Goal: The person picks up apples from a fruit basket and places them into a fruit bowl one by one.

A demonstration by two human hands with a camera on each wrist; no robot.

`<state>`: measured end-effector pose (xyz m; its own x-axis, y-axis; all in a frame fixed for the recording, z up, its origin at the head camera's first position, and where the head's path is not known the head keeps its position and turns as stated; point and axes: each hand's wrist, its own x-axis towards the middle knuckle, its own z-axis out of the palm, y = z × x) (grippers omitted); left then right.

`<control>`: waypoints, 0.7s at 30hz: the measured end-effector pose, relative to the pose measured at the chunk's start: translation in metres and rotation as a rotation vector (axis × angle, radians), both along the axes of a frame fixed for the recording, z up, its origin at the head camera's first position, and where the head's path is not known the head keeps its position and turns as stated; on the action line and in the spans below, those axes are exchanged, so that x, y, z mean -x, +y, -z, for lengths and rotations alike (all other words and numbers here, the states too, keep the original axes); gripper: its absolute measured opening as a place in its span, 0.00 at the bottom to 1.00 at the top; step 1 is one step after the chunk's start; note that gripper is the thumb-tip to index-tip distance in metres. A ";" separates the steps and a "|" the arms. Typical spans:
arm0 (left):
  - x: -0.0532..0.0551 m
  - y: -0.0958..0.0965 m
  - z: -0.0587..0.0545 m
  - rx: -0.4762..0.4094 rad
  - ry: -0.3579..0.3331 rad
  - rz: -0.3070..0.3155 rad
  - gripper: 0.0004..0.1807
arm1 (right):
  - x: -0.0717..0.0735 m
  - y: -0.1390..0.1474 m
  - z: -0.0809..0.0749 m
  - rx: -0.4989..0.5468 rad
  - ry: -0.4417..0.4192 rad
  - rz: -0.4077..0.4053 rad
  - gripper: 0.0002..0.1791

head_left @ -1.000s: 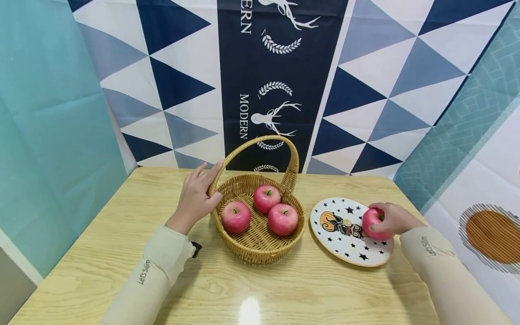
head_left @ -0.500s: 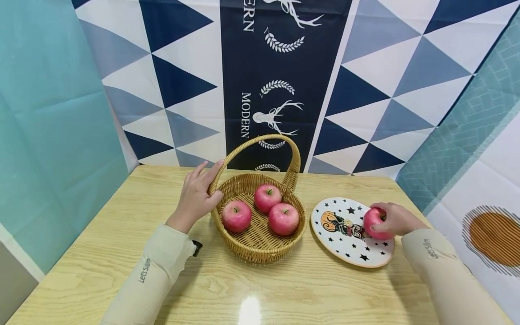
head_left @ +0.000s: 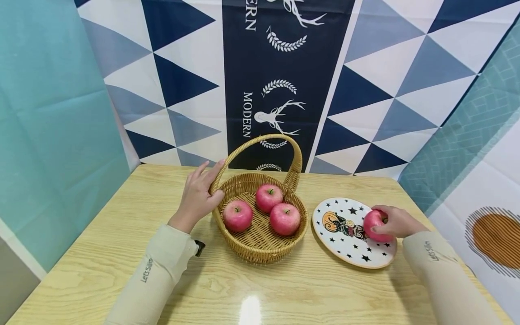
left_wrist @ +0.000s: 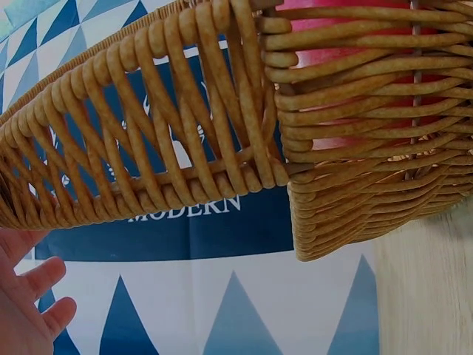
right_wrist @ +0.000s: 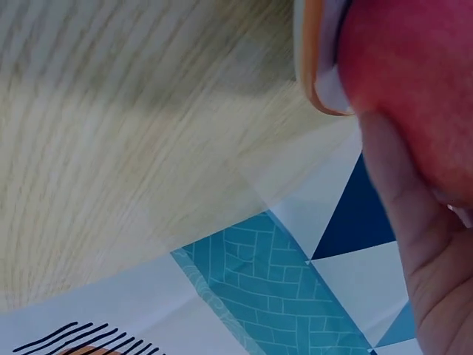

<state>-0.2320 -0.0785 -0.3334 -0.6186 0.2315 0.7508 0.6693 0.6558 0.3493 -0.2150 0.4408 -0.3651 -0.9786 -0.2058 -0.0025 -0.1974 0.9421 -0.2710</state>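
My left hand (head_left: 198, 195) holds the left side of the tall arched handle (head_left: 260, 139) of a wicker basket (head_left: 260, 253), thumb on the inner side. Inside the basket lie three pink-red apples: a left apple (head_left: 237, 216), a back apple (head_left: 269, 197) and a right apple (head_left: 285, 219). My right hand (head_left: 400, 222) grips another apple (head_left: 374, 223) over the right side of a white plate (head_left: 345, 253) with black stars and a cartoon print. Close up in the right wrist view, the thumb (right_wrist: 403, 192) presses against this apple, beside the plate's orange rim.
Basket and plate stand side by side on a light wooden table (head_left: 227, 293). Behind it hangs a cloth (head_left: 187, 90) with blue triangles and deer heads. A teal cloth (head_left: 61, 126) covers the left side, and patterned cloth (head_left: 459, 180) hangs at the right.
The head view has shifted slightly, so the scene sits a little further right. Both hands keep their holds on the basket handle and the apple.
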 end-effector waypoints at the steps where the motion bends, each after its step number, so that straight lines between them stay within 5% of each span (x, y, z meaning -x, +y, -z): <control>1: 0.000 0.000 0.000 0.000 0.003 0.000 0.35 | 0.000 0.000 0.000 0.007 -0.003 0.000 0.36; 21: 0.000 0.002 0.001 -0.024 -0.008 0.014 0.36 | 0.003 0.003 -0.007 0.022 -0.044 -0.006 0.37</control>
